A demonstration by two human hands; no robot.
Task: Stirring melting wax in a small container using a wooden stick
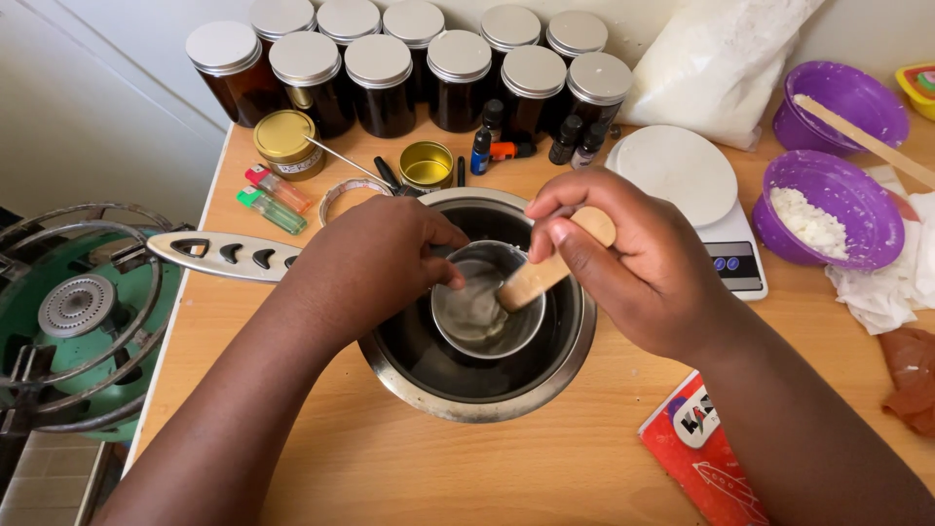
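Observation:
A large steel pot [545, 375] sits on the wooden table [409, 468] with a smaller steel cup [467, 326] standing inside it. The cup holds a pale, half-melted substance. My left hand [375, 258] grips the cup's left rim. My right hand [623, 258] holds a flat wooden stick [545, 273] whose lower end dips into the cup.
Several dark jars with silver lids [380, 83] line the back. Nearby are a gold tin [284, 141], two lighters [273, 200], small dropper bottles [575, 141], a kitchen scale [730, 248], two purple bowls [828, 209], a white powder bag [716, 63], a red booklet [696, 453]. A gas burner [78, 312] stands left.

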